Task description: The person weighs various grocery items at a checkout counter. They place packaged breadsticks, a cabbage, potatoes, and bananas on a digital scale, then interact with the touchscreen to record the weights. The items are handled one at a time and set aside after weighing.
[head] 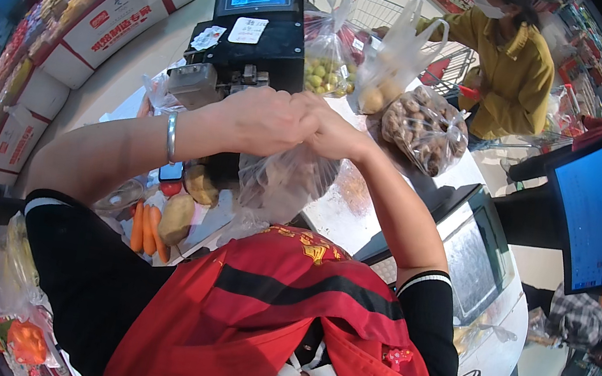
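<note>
My left hand (267, 121), below a silver bangle, and my right hand (335, 129) meet in front of me. Both have their fingers closed on the gathered neck of a clear plastic bag (286, 186). The bag hangs below my knuckles, and its pale brownish contents are too blurred to name. Just beyond my hands stands a black weighing scale's display and printer housing (256, 21). Past my right wrist sits a knotted clear bag of mushrooms (420, 127). My fingertips are partly hidden behind my knuckles.
Carrots (147, 228) and a potato (176, 218) lie below my left forearm. Bags of green fruit (321, 76) and of round yellowish produce (377, 97) stand beyond my hands. A monitor (592, 216) rises at right. A masked person in a mustard jacket (511, 73) stands by a shopping cart (381, 15).
</note>
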Demonstrator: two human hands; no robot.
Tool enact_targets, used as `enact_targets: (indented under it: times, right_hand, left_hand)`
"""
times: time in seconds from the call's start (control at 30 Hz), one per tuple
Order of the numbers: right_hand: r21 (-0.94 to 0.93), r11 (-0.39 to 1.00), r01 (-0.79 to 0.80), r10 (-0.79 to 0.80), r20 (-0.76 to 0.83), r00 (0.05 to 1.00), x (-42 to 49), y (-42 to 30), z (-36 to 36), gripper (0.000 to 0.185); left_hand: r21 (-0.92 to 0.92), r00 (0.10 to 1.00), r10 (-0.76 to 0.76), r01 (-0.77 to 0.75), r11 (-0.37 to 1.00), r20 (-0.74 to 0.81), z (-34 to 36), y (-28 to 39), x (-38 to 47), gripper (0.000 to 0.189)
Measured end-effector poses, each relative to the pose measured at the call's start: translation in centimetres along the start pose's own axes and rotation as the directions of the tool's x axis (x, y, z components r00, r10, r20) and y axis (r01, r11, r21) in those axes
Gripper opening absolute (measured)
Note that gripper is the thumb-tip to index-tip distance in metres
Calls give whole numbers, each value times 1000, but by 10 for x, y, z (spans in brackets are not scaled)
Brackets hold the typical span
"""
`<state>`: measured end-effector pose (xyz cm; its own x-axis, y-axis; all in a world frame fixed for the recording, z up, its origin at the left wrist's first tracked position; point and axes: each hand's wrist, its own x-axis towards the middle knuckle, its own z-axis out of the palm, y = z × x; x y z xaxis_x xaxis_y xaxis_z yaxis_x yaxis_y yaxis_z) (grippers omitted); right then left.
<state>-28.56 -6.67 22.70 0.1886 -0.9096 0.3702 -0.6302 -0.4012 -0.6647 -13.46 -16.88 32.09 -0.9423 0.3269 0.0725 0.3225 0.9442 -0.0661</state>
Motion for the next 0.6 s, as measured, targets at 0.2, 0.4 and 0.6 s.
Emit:
enact_targets:
  times: [0.2,0.4,0.6]
  right_hand:
    - [379,921,-89,157,-153,976,9,9,31,38]
    - [-150,899,-412,327,-396,858,19,7,71,45]
    - [-460,804,-376,217,-361,907,33,-4,97,46]
  left_hand:
    - [-78,961,-210,227,971,178,10,-37,-5,16]
    - [37,911,-378,377,925,163,17,-55,-9,21]
    - [65,829,-559,557,828,9,21,-40,-40,23]
